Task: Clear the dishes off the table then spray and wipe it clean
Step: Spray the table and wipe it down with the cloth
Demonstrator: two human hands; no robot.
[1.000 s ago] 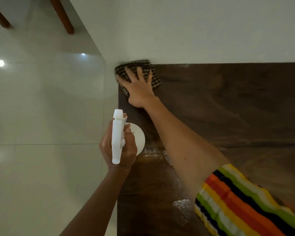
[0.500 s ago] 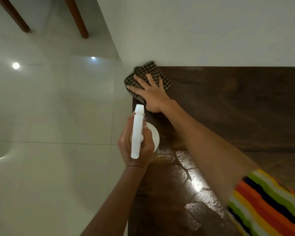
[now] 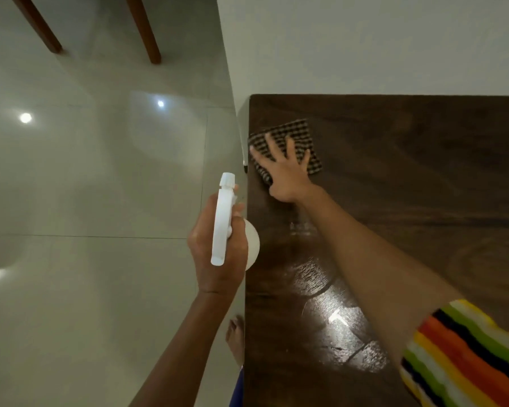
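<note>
The checked cloth (image 3: 295,131) lies flat near the far left corner of the worktop (image 3: 417,177), just inside its left edge. The right hand (image 3: 285,173) rests on the cloth with palm down and fingers straight and spread, pressing it to the surface rather than gripping it. From this hand, the unwiped area extends right along the far edge and back toward the person. A wet patch (image 3: 315,274) lies on the near side, beside the forearm, so the right hand is the one placed to draw the cloth through it. The left hand (image 3: 210,259) is wrapped round the neck of the spray bottle (image 3: 222,218) and holds it just off the left edge of the worktop, above the floor (image 3: 100,201). The long axis of the bottle head runs away from the person, roughly parallel to that edge, with the nozzle at the far end. The cloth is woven, soft and square-folded, with a dark and light check. The worktop is dark wood grain, matt where dry and glossy where wet. The bottle is smooth white plastic with a rounded body. No dishes are visible on the worktop.
</note>
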